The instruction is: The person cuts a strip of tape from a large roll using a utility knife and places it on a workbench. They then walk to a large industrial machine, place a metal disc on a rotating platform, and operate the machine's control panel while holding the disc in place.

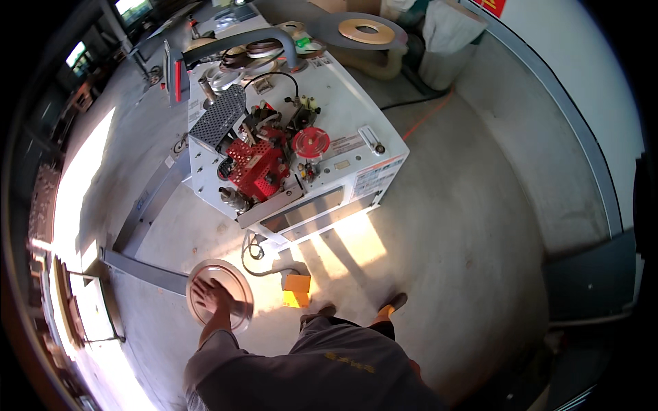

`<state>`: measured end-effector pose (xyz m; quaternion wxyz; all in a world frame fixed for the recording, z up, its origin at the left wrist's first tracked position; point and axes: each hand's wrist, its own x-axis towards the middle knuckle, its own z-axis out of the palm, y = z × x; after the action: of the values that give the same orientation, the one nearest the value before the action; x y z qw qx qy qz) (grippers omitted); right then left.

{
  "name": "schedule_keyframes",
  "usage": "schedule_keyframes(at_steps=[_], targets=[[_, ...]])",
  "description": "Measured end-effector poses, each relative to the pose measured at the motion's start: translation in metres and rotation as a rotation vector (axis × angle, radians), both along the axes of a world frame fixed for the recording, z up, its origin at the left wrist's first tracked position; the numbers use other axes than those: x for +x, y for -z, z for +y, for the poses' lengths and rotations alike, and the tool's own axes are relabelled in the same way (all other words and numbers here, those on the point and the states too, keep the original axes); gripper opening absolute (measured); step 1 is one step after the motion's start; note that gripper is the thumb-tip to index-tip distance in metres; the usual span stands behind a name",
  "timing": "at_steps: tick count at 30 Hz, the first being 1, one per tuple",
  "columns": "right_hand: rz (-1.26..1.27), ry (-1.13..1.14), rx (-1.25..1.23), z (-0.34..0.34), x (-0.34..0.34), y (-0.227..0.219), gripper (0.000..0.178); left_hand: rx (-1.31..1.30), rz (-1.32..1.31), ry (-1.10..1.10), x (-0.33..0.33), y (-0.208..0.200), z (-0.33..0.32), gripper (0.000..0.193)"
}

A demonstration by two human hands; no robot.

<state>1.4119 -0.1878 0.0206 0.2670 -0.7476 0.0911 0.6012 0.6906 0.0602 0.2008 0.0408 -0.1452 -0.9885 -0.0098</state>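
My left hand lies on a round disc with a pale rim, its fingers spread. The disc looks like a stool top, though what bears it is hidden. My right hand is out of sight; only a sliver of skin shows beside my dark shirt. Just right of the disc, a yellow-orange foot pedal box sits on the floor near my feet. Ahead stands a white machine cabinet carrying a red perforated machine head and a round red part.
A black cable loops between the cabinet and the pedal. Grey metal rails run along the floor at left. Coils of edge strip lie on the cabinet's far end, near a grey disc with a tan roll. White sacks stand behind.
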Motion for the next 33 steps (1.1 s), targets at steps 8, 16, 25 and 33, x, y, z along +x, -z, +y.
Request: schedule_keyframes(at_steps=[8,16,25,33], targets=[[-0.139,-0.6,0.069,0.241,0.178,-0.018,0.034,-0.098,0.024,-0.135,0.195,0.009,0.052,0.071],[-0.171,-0.635,0.091,0.525,0.335,-0.071,0.04,0.323,-1.115,0.469,0.459,0.102,0.188,0.057],[-0.056,-0.463,0.16,0.715,0.387,-0.079,0.051,0.184,-1.661,0.459,0.579,0.175,0.502,0.05],[-0.107,-0.703,0.009,0.866,0.425,-0.1,0.049,0.45,-1.468,0.751,0.613,0.071,0.741,0.039]])
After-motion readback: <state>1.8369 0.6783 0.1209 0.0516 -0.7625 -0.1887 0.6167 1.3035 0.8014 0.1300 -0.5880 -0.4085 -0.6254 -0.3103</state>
